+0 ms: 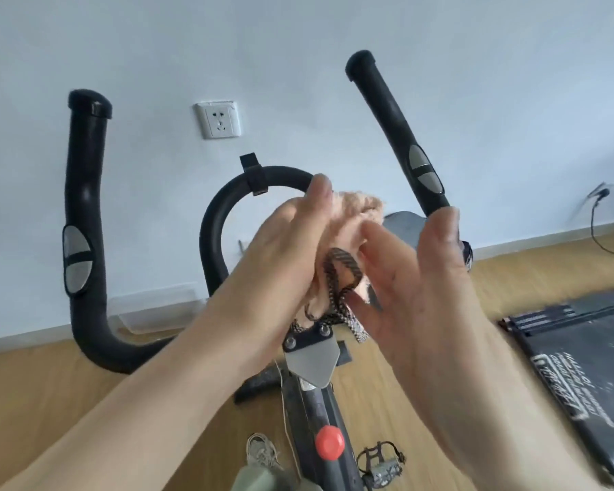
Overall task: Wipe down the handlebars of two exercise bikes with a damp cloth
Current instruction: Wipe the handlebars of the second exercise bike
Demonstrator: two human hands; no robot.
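Head view looks down over an exercise bike. Nearest, at the bottom edge, the dark frame post (314,412) carries a round red knob (329,441). A caged black pedal (380,462) sits to its right and a grey laced shoe (261,453) to its left, on the pale wooden floor (32,377). Above the knob, a grey metal plate (312,363) with two bolts tops the post.

Over the plate, the left hand (284,249) is wrapped around a fluffy peach cloth (351,217), fingers curled into the bunched pile and thumb up. The right hand (415,278) faces it with fingers nearly straight and spread. Their tips touch the cloth and a woven black-and-white strap (337,274) that loops out beneath it.

The cloth sits in the middle of the handlebars (210,225), just beside the right end of the padded centre loop; whether it touches the loop cannot be told. Black foam covers the bars. The left horn (84,214) rises in a gentle S-curve and the right horn (394,129) stands straight and tilted. Each is capped and bears oval silver plates (77,258). A black band (254,175) wraps the loop.

Beyond, a white socket (218,119) sits on the pale wall (334,37), and a black treadmill deck (582,356) lies on the right.
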